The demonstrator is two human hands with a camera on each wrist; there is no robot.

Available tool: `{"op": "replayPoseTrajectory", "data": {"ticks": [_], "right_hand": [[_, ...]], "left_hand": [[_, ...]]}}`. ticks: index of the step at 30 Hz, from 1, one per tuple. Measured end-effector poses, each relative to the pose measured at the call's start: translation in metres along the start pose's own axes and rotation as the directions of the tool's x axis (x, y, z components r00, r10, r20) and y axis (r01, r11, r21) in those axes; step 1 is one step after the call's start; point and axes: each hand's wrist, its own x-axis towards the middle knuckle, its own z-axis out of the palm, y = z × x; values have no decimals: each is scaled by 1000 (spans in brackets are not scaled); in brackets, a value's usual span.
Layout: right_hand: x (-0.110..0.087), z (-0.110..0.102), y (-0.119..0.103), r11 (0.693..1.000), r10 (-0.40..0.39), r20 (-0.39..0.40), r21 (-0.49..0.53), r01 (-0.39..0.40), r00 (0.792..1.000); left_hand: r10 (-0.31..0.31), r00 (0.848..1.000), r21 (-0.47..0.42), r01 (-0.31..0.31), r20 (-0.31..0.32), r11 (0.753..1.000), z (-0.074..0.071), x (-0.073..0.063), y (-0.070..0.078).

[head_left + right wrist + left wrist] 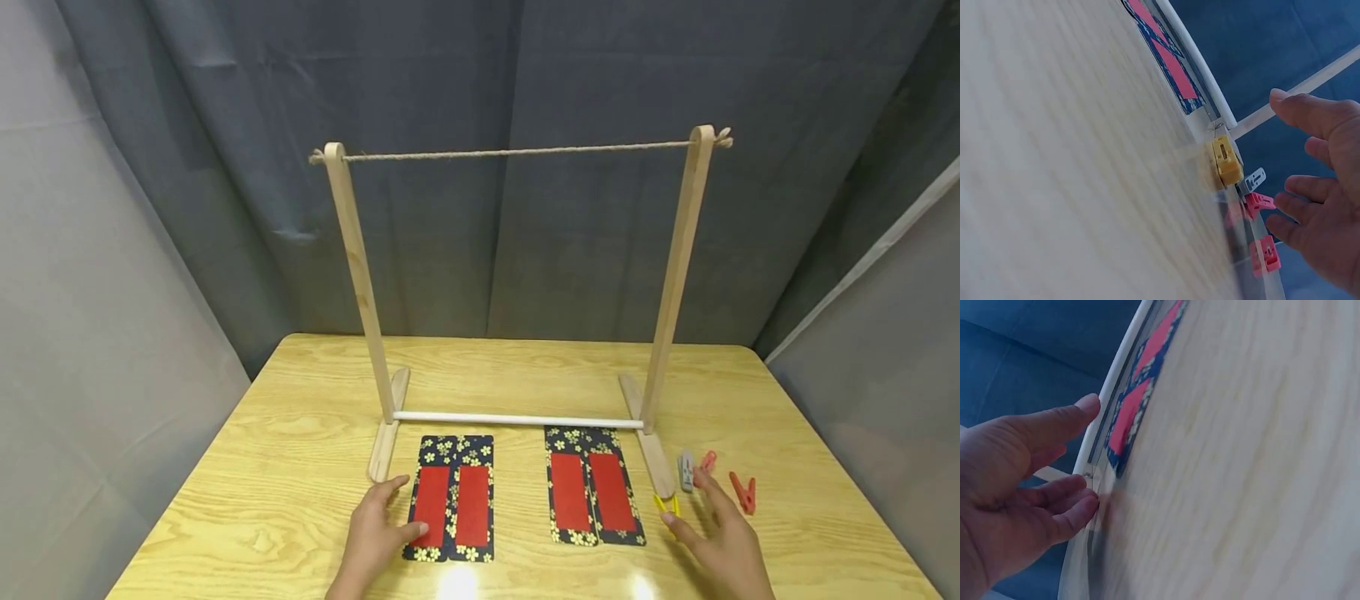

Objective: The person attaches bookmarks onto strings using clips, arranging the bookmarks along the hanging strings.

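My left hand [375, 529] hovers at the left edge of a dark floral card with red panels [472, 504], fingers parted and holding nothing. A similar floral card [570, 492] lies to its right on the table. My right hand [723, 546] is over the clothespins at the right, with relaxed fingers and nothing in its grasp. Its thumb is near a yellow clothespin [1227, 161]; its fingertips are close to a pink clothespin [708, 461]. A grey clothespin [686, 471] and a red clothespin [743, 493] lie nearby.
A wooden frame stands behind the cards, with a left post [360, 283], a right post [678, 283] and a white lower bar [517, 419]. Twine [517, 152] stretches between the post tops. Grey curtains [450, 250] hang behind the table [285, 433].
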Motion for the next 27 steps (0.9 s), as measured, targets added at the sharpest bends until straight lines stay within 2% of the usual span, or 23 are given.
{"op": "replayPoseTrajectory", "data": {"ticks": [4, 6, 10, 15, 18, 22, 24, 27], "right_hand": [[-4, 0, 1, 993, 102, 44, 57, -104, 994], [-5, 0, -1, 987, 129, 52, 92, -134, 990], [-5, 0, -4, 976, 136, 55, 161, -143, 989], [-1, 0, -9, 969, 141, 70, 196, -153, 987], [4, -1, -11, 949, 198, 134, 224, -224, 971], [8, -2, -14, 917, 276, 222, 232, -326, 935], [9, 0, -14, 911, 291, 236, 229, -344, 927], [7, 5, -10, 899, 317, 243, 231, -372, 917]], "left_hand": [[-23, 1000, -9, 23, -18, 1000, 6, 2, -1], [-54, 998, -14, 54, -15, 998, 8, 4, -1], [-113, 994, 27, 113, -12, 993, 12, 10, 5], [-162, 987, 62, 163, -21, 985, 22, 20, 12], [-186, 982, 68, 189, -36, 980, 27, 24, 15], [-202, 978, 117, 206, -48, 971, 28, 27, 21], [-207, 977, 163, 211, -43, 964, 27, 27, 25], [-250, 968, 226, 249, -27, 942, 25, 28, 33]]}}
